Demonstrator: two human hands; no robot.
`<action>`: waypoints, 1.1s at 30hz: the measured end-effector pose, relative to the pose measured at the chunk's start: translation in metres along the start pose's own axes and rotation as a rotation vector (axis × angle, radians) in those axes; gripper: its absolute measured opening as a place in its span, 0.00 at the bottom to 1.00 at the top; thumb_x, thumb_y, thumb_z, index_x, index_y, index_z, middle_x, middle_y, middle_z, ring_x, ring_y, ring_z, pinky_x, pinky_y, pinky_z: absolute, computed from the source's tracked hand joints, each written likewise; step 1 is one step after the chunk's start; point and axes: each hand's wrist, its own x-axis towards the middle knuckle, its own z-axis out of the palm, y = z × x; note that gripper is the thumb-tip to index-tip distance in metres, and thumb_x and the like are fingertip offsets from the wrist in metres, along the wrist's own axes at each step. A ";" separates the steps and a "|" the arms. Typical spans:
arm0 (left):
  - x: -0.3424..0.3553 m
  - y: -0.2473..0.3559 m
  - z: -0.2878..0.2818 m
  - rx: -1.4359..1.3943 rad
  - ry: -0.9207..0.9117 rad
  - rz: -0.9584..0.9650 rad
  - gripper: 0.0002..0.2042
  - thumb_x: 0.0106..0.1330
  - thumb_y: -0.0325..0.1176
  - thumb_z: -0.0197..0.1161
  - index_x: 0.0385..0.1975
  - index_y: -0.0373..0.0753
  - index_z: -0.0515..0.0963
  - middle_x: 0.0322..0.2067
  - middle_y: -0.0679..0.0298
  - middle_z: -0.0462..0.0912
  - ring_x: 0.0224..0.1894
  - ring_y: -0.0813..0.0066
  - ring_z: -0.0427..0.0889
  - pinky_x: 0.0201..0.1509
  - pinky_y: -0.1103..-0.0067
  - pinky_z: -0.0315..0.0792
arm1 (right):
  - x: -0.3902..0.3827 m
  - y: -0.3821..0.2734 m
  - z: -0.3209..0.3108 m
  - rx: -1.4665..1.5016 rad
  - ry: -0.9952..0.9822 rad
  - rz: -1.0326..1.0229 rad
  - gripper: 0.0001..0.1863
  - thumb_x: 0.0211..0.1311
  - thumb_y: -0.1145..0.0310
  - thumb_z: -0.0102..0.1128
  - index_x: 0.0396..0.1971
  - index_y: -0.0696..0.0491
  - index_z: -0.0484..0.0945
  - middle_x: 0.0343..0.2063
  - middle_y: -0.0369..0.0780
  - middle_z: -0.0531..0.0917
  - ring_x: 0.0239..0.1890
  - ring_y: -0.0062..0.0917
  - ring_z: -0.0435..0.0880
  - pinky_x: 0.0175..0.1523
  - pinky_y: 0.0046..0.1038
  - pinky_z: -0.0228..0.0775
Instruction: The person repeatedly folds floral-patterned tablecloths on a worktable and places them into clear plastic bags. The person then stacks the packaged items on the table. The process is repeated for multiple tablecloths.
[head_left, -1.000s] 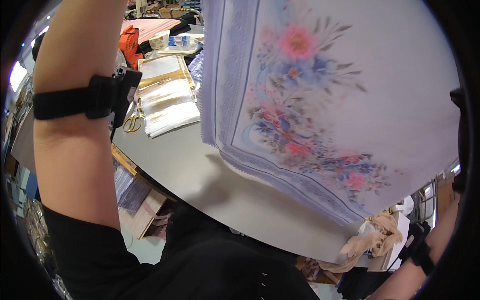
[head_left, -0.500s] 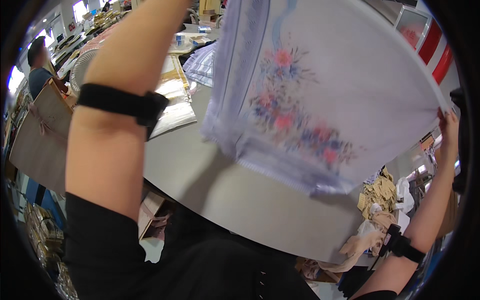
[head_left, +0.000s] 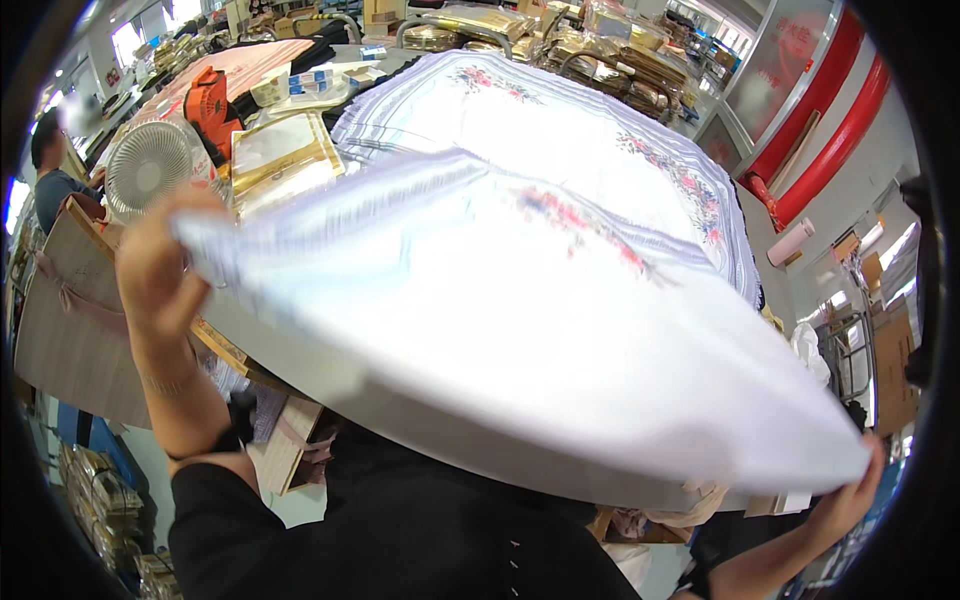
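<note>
A large white cloth (head_left: 480,330) with a lavender border and red and blue flower prints stretches between my hands. My left hand (head_left: 165,265) is closed on its left corner, raised above the table edge and blurred by motion. At the lower right, my right hand (head_left: 855,490) pinches the other near corner. Between them the near part hangs in the air, billowing, over the grey table (head_left: 300,365). Beyond it, the far part with its fringed border is spread over the table; the raised fabric hides where the two parts join.
Left of the cloth are a white fan (head_left: 150,168), an orange-and-black item (head_left: 210,115) and gold-edged clear packets (head_left: 285,150). Several stacked packages (head_left: 620,75) line the far side. A person (head_left: 55,165) is at the far left. Red pipes (head_left: 830,150) run by the right wall.
The cloth was held up high and hanging; now its far part is spread out across the table. Both my hands have come down and nearer, still gripping the corners.
</note>
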 end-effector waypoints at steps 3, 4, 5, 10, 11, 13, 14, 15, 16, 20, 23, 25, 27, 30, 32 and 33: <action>-0.064 0.026 0.026 -0.154 -0.106 -0.189 0.07 0.40 0.22 0.56 0.21 0.31 0.74 0.28 0.55 0.78 0.30 0.62 0.78 0.33 0.75 0.71 | -0.070 0.024 -0.024 0.051 -0.287 0.025 0.17 0.68 0.69 0.47 0.52 0.60 0.73 0.44 0.40 0.77 0.43 0.20 0.76 0.49 0.20 0.67; -0.080 0.031 0.037 -0.157 -0.132 -0.241 0.08 0.38 0.21 0.56 0.22 0.30 0.74 0.28 0.55 0.78 0.29 0.62 0.77 0.33 0.74 0.70 | -0.095 0.028 -0.024 0.066 -0.331 -0.014 0.16 0.66 0.73 0.44 0.51 0.61 0.74 0.41 0.41 0.77 0.37 0.19 0.78 0.43 0.19 0.69; -0.095 0.034 0.046 -0.192 -0.161 -0.285 0.07 0.39 0.20 0.56 0.21 0.30 0.74 0.28 0.56 0.77 0.29 0.62 0.76 0.33 0.74 0.70 | -0.112 0.028 -0.025 0.096 -0.465 0.117 0.17 0.63 0.76 0.42 0.48 0.61 0.75 0.38 0.41 0.78 0.30 0.19 0.77 0.36 0.19 0.69; -0.149 0.044 0.088 -0.206 -0.333 -0.479 0.05 0.45 0.21 0.57 0.23 0.32 0.75 0.30 0.56 0.76 0.33 0.59 0.76 0.35 0.73 0.71 | -0.174 0.022 0.013 0.126 -0.773 0.392 0.19 0.51 0.84 0.39 0.37 0.62 0.81 0.21 0.41 0.79 0.16 0.19 0.74 0.23 0.19 0.65; -0.155 0.043 0.091 -0.196 -0.349 -0.503 0.05 0.46 0.22 0.59 0.24 0.31 0.76 0.31 0.57 0.77 0.33 0.60 0.77 0.35 0.74 0.71 | -0.180 0.022 0.021 0.104 -0.795 0.402 0.19 0.49 0.84 0.40 0.34 0.61 0.82 0.19 0.41 0.79 0.17 0.20 0.76 0.24 0.20 0.67; -0.165 0.035 0.095 -0.254 -0.378 -0.646 0.06 0.46 0.22 0.59 0.25 0.31 0.76 0.31 0.57 0.77 0.32 0.61 0.77 0.36 0.74 0.71 | -0.185 0.026 0.031 -0.090 -0.859 0.243 0.20 0.45 0.83 0.42 0.35 0.60 0.83 0.27 0.47 0.84 0.21 0.25 0.80 0.28 0.25 0.72; -0.168 0.030 0.096 -0.299 -0.385 -0.692 0.06 0.46 0.22 0.60 0.26 0.31 0.76 0.31 0.57 0.78 0.32 0.61 0.78 0.36 0.74 0.72 | -0.186 0.031 0.035 -0.153 -0.852 0.094 0.20 0.46 0.82 0.42 0.35 0.59 0.83 0.27 0.47 0.84 0.22 0.25 0.81 0.29 0.25 0.73; -0.169 0.021 0.100 -0.278 -0.361 -0.613 0.06 0.47 0.24 0.60 0.26 0.32 0.77 0.30 0.57 0.78 0.30 0.64 0.78 0.35 0.76 0.71 | -0.186 0.036 0.039 -0.149 -0.852 0.218 0.19 0.47 0.82 0.43 0.35 0.59 0.83 0.26 0.46 0.84 0.22 0.25 0.81 0.29 0.25 0.73; -0.169 0.012 0.105 -0.302 -0.337 -0.594 0.06 0.48 0.25 0.60 0.26 0.32 0.77 0.29 0.58 0.78 0.30 0.64 0.78 0.34 0.77 0.71 | -0.185 0.043 0.046 -0.130 -0.826 0.341 0.18 0.48 0.81 0.44 0.35 0.59 0.83 0.26 0.46 0.84 0.22 0.25 0.81 0.29 0.25 0.73; -0.128 -0.033 0.145 -0.174 -0.390 -0.632 0.06 0.52 0.29 0.60 0.25 0.33 0.76 0.24 0.56 0.76 0.27 0.64 0.76 0.30 0.76 0.68 | -0.153 0.075 0.095 -0.116 -0.904 0.644 0.17 0.52 0.80 0.44 0.35 0.58 0.84 0.21 0.43 0.83 0.19 0.23 0.81 0.28 0.25 0.72; -0.043 -0.068 0.180 -0.040 -0.281 -0.478 0.10 0.56 0.34 0.59 0.24 0.32 0.75 0.21 0.53 0.74 0.24 0.61 0.73 0.30 0.71 0.67 | -0.090 0.090 0.149 -0.018 -0.838 0.649 0.17 0.55 0.79 0.44 0.36 0.56 0.84 0.15 0.41 0.80 0.17 0.21 0.80 0.25 0.23 0.71; 0.035 -0.087 0.180 0.057 -0.140 -0.330 0.11 0.59 0.37 0.59 0.27 0.33 0.77 0.24 0.51 0.78 0.28 0.56 0.77 0.33 0.68 0.70 | -0.018 0.092 0.160 -0.101 -0.636 0.331 0.17 0.62 0.71 0.43 0.39 0.53 0.84 0.17 0.40 0.79 0.19 0.23 0.77 0.28 0.27 0.70; 0.111 -0.098 0.150 0.224 0.049 -0.093 0.09 0.62 0.33 0.57 0.30 0.33 0.78 0.24 0.55 0.78 0.27 0.65 0.78 0.34 0.74 0.71 | 0.060 0.083 0.139 -0.151 -0.323 0.171 0.18 0.66 0.67 0.43 0.47 0.47 0.82 0.21 0.38 0.78 0.23 0.19 0.74 0.29 0.26 0.66; 0.188 -0.095 0.074 0.063 0.171 -0.030 0.12 0.68 0.33 0.56 0.44 0.33 0.80 0.37 0.64 0.84 0.37 0.78 0.81 0.42 0.83 0.73 | 0.134 0.054 0.095 0.288 -0.041 0.050 0.19 0.69 0.63 0.40 0.52 0.53 0.77 0.27 0.36 0.78 0.30 0.18 0.77 0.32 0.21 0.67; 0.207 -0.082 0.035 -0.182 0.188 -0.183 0.08 0.62 0.30 0.58 0.29 0.33 0.80 0.20 0.77 0.71 0.24 0.90 0.65 0.25 0.86 0.59 | 0.146 0.029 0.067 0.333 0.023 0.112 0.18 0.68 0.64 0.42 0.50 0.55 0.77 0.28 0.37 0.78 0.30 0.19 0.76 0.32 0.21 0.67; 0.210 -0.076 0.023 -0.226 0.229 -0.006 0.08 0.63 0.31 0.58 0.32 0.33 0.81 0.22 0.77 0.73 0.24 0.91 0.65 0.25 0.87 0.58 | 0.145 0.017 0.055 0.349 0.035 0.099 0.17 0.68 0.65 0.43 0.48 0.56 0.76 0.28 0.37 0.78 0.30 0.20 0.76 0.33 0.21 0.67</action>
